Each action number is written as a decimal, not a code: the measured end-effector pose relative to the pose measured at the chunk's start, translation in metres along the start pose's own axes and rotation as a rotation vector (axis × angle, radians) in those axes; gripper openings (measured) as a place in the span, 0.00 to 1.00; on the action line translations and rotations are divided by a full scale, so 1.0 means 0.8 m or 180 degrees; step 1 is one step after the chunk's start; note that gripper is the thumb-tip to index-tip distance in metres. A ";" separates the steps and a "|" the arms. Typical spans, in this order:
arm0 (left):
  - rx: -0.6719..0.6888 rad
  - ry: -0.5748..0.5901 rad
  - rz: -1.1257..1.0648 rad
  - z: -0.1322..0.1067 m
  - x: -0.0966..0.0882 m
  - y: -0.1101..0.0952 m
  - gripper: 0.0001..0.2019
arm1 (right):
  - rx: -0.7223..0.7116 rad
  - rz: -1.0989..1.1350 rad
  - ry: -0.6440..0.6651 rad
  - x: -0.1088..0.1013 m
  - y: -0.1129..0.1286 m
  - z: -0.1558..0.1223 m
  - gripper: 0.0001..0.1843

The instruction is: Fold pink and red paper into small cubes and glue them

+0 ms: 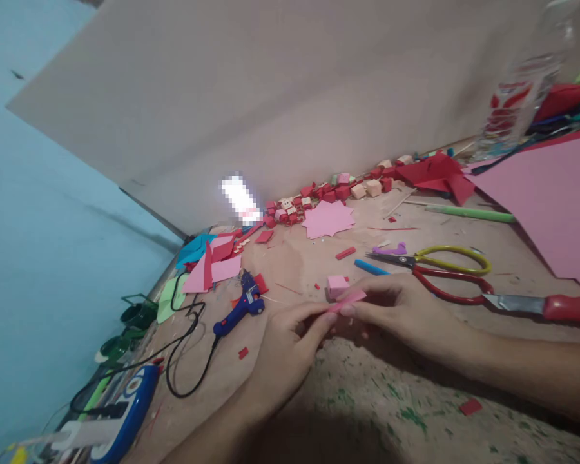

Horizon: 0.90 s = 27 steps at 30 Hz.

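Between my two hands is a small strip of pink paper [352,300], pinched at both ends over the table. My left hand [297,328] grips its left end with thumb and index finger. On the other end, the thumb and fingers of my right hand [396,308] are closed. Just behind the strip sits a small pink paper box [337,285]. Scissors [406,260] with yellow and red handles lie beyond my right hand, beside a blue stick [371,267] and a rolled red paper piece [345,253].
A blue glue gun [241,306] with a black cord lies left; a power strip [125,412] is at the table's left edge. Small paper cubes [319,196] line the board behind. A red-handled knife [536,304], pink sheets [560,206] and a plastic bottle [517,96] are right.
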State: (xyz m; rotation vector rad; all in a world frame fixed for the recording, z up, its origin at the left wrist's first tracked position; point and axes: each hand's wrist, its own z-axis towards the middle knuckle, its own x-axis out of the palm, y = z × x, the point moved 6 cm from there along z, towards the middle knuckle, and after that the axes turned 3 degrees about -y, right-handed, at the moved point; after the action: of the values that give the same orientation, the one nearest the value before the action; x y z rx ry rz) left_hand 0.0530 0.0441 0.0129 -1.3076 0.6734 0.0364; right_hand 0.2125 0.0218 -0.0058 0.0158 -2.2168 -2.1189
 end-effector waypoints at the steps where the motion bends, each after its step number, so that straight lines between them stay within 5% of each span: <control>1: 0.0032 0.0005 0.0026 0.000 -0.001 0.000 0.09 | 0.0008 -0.0043 0.0029 0.000 -0.001 0.000 0.12; 9: 0.0449 -0.0034 0.0146 0.005 -0.012 -0.009 0.09 | -0.0007 -0.0471 0.0128 -0.002 0.000 0.005 0.16; 27: 0.0185 0.0006 -0.0113 0.006 -0.014 0.005 0.11 | 0.0242 -0.0427 0.0029 0.005 0.010 0.000 0.12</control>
State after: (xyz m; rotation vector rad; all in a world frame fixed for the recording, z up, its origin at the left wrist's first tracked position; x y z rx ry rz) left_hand 0.0447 0.0530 0.0151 -1.2636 0.6483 -0.0134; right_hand 0.2089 0.0221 0.0025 0.1834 -2.3521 -2.0921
